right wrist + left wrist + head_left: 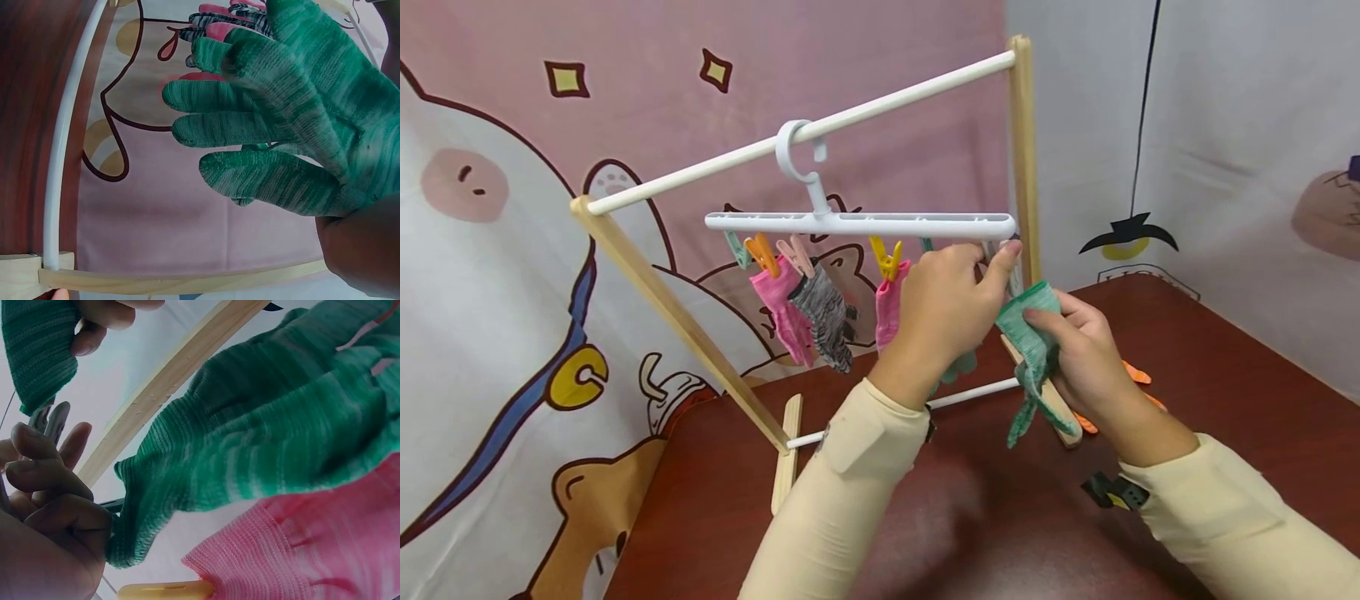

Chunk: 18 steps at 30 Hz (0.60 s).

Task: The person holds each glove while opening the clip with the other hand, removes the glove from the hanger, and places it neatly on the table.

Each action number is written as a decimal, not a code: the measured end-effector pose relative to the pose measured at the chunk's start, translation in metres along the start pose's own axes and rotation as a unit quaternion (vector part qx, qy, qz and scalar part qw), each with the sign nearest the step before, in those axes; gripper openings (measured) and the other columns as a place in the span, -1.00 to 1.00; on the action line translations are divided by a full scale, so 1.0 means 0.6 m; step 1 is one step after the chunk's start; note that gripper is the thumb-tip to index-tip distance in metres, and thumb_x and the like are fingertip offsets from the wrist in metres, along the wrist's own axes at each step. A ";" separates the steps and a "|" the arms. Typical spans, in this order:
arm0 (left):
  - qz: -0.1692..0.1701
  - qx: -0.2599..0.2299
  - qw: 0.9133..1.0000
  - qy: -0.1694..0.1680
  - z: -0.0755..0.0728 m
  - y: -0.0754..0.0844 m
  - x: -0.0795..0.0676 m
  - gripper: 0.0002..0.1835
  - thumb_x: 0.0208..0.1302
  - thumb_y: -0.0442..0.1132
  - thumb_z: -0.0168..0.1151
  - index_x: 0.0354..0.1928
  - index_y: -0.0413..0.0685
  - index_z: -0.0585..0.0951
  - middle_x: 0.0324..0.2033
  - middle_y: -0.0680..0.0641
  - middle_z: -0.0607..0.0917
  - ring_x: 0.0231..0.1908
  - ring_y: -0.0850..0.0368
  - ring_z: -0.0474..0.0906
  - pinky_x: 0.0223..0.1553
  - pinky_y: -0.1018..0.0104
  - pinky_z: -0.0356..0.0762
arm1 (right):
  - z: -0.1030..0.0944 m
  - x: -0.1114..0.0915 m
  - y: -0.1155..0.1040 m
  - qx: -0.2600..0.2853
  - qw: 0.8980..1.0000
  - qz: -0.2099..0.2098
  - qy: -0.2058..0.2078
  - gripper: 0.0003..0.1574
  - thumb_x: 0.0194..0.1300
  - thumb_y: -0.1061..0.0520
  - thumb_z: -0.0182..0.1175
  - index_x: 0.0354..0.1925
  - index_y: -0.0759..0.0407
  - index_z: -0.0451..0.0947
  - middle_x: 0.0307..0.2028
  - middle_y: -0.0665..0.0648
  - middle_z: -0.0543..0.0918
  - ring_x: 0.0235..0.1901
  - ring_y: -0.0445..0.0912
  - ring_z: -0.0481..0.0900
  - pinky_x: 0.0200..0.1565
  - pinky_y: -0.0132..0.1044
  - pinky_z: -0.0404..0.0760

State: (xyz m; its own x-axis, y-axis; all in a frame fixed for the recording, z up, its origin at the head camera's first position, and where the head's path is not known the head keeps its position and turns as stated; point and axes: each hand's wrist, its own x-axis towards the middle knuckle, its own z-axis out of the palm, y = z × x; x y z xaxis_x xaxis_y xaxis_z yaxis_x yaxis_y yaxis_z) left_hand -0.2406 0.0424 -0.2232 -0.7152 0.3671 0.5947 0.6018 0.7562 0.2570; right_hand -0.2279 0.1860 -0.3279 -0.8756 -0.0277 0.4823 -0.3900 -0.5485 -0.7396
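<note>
Fingers and thumb of our left hand [951,292] are curled round a grey peg [56,420], right at the end of the white hanger [857,223]! Over on the other side, our right hand [1090,350] has a green glove [1036,348] pinched near its cuff, thumb across the front, and that glove dangles in mid-air with its finger tubes drooping over the surface [1000,508]. Look how tight it is here: the cuff sits just beside the tip of the grey peg, and whether the two touch we cannot tell.

Behind our left wrist hangs a second green glove [250,444], big and close in the left wrist view. Next along, a yellow peg [887,260] grips a pink glove by its cuff. Further left, what a line-up: a pale pink peg [797,255] holds a grey-and-black glove [823,317], an orange peg [762,253] holds another pink glove [782,308], and a mint peg [737,249] hangs bare at the far end.

Up top, the hanger's hook loops over the white rail [917,92] of a wooden stand [1024,167]. And past our right hand, something orange [1137,372] lies on the surface, mostly hidden from us.
</note>
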 end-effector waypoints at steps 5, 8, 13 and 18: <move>0.007 -0.005 1.000 0.014 0.001 -0.002 -0.001 -0.49 0.33 0.19 -0.13 -0.66 0.05 0.41 -0.77 0.07 0.38 -0.70 0.20 0.35 -0.68 0.40 0.22 | 0.000 0.000 0.001 -0.007 1.000 0.003 0.004 -0.77 0.33 0.31 -0.01 -0.07 0.32 0.47 -0.41 0.06 0.65 -0.51 -0.22 0.62 -0.47 -0.42 0.59; 0.010 -0.006 1.000 0.023 0.001 -0.004 -0.001 -0.50 0.34 0.16 -0.11 -0.68 0.04 0.39 -0.77 0.07 0.36 -0.71 0.19 0.33 -0.68 0.40 0.20 | 0.002 0.001 0.000 -0.017 1.000 0.009 0.010 -0.78 0.33 0.29 0.00 -0.08 0.32 0.47 -0.44 0.05 0.64 -0.56 -0.22 0.61 -0.52 -0.41 0.58; 0.009 -0.009 1.000 0.020 0.002 -0.004 -0.002 -0.50 0.35 0.13 -0.11 -0.70 0.03 0.38 -0.77 0.07 0.34 -0.72 0.19 0.31 -0.69 0.40 0.20 | 0.001 0.000 0.001 -0.018 1.000 0.012 0.014 -0.78 0.33 0.29 -0.01 -0.08 0.32 0.47 -0.44 0.05 0.65 -0.56 -0.22 0.61 -0.52 -0.41 0.58; 0.006 -0.010 1.000 0.019 0.003 -0.004 -0.003 -0.48 0.35 0.12 -0.11 -0.71 0.02 0.37 -0.78 0.07 0.33 -0.73 0.20 0.29 -0.71 0.39 0.20 | 0.000 -0.001 0.001 -0.019 1.000 0.007 0.009 -0.76 0.34 0.31 -0.04 -0.06 0.32 0.46 -0.42 0.05 0.65 -0.55 -0.22 0.62 -0.50 -0.42 0.58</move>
State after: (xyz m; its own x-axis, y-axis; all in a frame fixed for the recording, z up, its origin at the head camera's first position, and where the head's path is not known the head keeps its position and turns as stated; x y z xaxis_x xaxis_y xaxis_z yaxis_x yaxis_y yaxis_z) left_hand -0.2416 0.0412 -0.2261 -0.6940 0.3558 0.6259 0.6181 0.7403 0.2645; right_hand -0.2279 0.1859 -0.3284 -0.8859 -0.0193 0.4635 -0.3882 -0.5161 -0.7635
